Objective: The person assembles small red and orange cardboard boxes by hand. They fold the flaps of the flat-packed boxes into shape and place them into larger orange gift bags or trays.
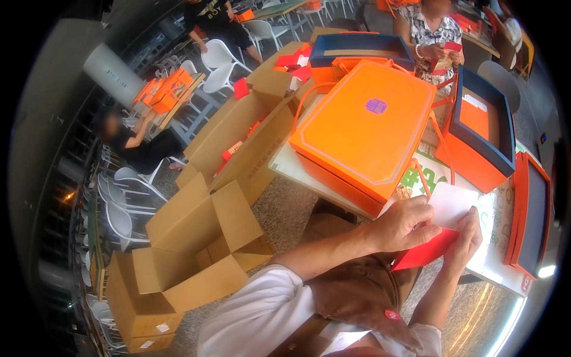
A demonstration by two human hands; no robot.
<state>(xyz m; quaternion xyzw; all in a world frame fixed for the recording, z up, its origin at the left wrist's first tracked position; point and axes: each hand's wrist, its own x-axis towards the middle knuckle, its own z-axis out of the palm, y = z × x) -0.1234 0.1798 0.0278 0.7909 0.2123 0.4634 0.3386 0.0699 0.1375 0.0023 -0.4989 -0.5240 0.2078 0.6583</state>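
Head view: the red-and-white card (425, 249) is between your two hands, just over the near edge of the table (496, 268) and in front of your brown apron (363, 285). Its white part stands up at the top, its red part slants down below. Your left hand (404, 223) has its fingers curled and its thumb laid along the card, gripping it from the left. Your right hand (465, 241) pinches its right edge.

Just beyond your hands sits a big orange box (363, 131) with a purple emblem on its lid and orange cord handles. To its right is a topless orange box with a dark blue rim (485, 122), and farther right lie orange-edged dark trays (529, 214). Another dark-blue-rimmed box (360, 44) stands behind. On your left are cardboard cartons (238, 217), flaps spread; the farther one has red pieces (231, 152) in it. Across the table, a co-worker (425, 30) holds a red item (446, 59).
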